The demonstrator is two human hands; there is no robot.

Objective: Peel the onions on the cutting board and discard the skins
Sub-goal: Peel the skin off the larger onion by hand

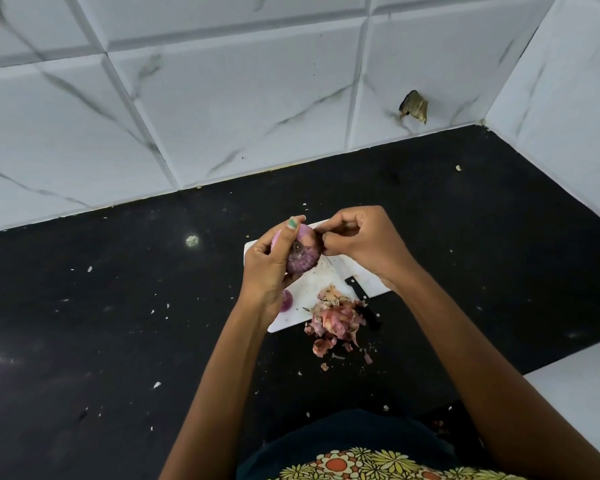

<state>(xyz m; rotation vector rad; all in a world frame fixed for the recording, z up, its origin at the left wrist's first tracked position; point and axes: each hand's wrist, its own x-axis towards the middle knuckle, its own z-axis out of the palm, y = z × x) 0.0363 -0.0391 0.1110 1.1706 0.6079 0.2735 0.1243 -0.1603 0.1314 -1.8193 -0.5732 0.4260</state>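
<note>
- Our left hand (274, 261) cups the firm, slick onion (300, 252) above the cutting board (309, 299).
- Our right hand (357, 242) pinches brittle skin at its edge.

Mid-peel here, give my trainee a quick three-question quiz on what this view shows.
1. True or false: the left hand holds the onion above the cutting board.
2. Where does the pile of skins lie?
A. in a bowl
B. across the board's near edge, spilling onto the black counter
C. against the wall tiles
3. Fill in: the right hand pinches at the onion's ____ side.

Key: 1 true; 2 B; 3 right. The knife lies on the board, partly under the skins.
</note>
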